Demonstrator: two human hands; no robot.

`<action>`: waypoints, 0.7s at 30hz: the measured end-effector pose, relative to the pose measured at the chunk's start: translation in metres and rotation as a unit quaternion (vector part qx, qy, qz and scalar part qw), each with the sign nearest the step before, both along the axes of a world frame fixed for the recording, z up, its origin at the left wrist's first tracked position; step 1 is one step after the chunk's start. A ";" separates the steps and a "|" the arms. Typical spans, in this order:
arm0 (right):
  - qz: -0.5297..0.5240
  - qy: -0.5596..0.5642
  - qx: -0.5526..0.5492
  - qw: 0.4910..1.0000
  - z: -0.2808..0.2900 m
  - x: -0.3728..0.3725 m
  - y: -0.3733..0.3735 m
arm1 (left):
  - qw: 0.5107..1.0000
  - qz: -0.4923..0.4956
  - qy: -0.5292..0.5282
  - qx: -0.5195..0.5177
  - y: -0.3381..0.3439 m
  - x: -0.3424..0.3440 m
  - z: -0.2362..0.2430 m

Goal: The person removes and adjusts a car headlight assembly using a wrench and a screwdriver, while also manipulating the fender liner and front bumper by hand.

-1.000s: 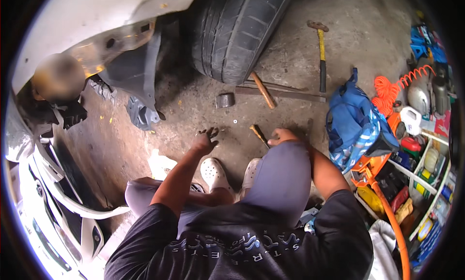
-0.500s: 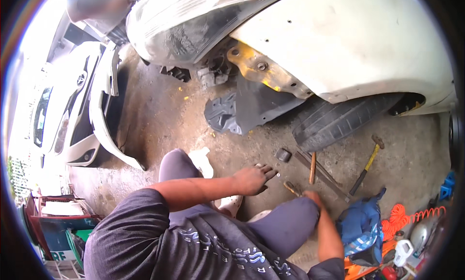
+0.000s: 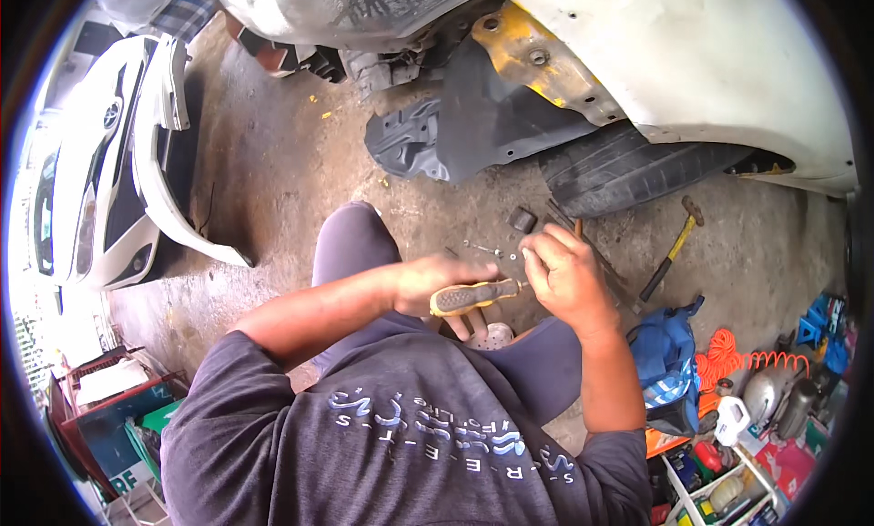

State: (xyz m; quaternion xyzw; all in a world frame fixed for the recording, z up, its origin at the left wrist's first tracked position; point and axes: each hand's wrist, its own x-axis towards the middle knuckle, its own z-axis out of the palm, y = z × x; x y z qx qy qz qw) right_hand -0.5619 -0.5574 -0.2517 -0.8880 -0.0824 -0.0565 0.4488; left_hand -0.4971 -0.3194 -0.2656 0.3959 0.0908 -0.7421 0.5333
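Observation:
My left hand [image 3: 428, 285] is closed around the yellow and dark grey handle of a screwdriver [image 3: 469, 297] in front of my knees. Its short shaft points right, toward my right hand [image 3: 566, 276]. The fingers of that hand are bent into a pinch close to the shaft's end; whatever is between them is too small to make out. On the floor just past my hands lie a small wrench [image 3: 482, 248], a tiny nut-like piece [image 3: 513, 257] and a dark block [image 3: 522, 219]. A wooden handle [image 3: 578, 227] shows partly behind my right fingers.
A hammer [image 3: 672, 253] lies right, below the tyre [image 3: 628, 171] of a white car body [image 3: 728, 62]. Its yellow bracket [image 3: 537, 57] and dark liner [image 3: 501, 116] hang ahead. A detached bumper [image 3: 100, 162] stands left. A blue bag [image 3: 669, 362] and orange coiled hose [image 3: 724, 353] lie right.
My right hand has come up from beside my right knee to meet the left. The screwdriver, earlier on the floor, is now in my left hand. The view has shifted downward.

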 end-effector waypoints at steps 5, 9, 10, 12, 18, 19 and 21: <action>-0.079 -0.108 -0.044 0.990 0.019 0.030 0.015 | 0.909 -0.113 -0.398 -0.057 0.018 0.027 0.066; -0.201 -0.037 0.461 0.864 0.015 0.047 0.021 | 0.828 0.040 -0.554 -0.075 0.033 0.025 0.086; -0.119 0.010 0.473 0.873 0.021 0.044 0.032 | 0.799 0.063 -0.596 -0.037 0.033 0.026 0.094; 0.034 0.095 0.451 0.887 0.047 0.046 0.065 | 0.720 0.080 -0.688 0.054 0.033 0.028 0.102; -0.069 -0.020 0.415 0.907 0.070 0.103 0.103 | 0.581 0.220 -0.782 0.052 0.001 0.046 0.094; -0.067 -0.003 0.434 0.898 0.074 0.104 0.103 | 0.551 0.231 -0.800 0.060 -0.002 0.046 0.092; -0.083 -0.028 0.374 0.923 0.073 0.106 0.101 | 0.566 0.227 -0.791 0.051 -0.002 0.046 0.091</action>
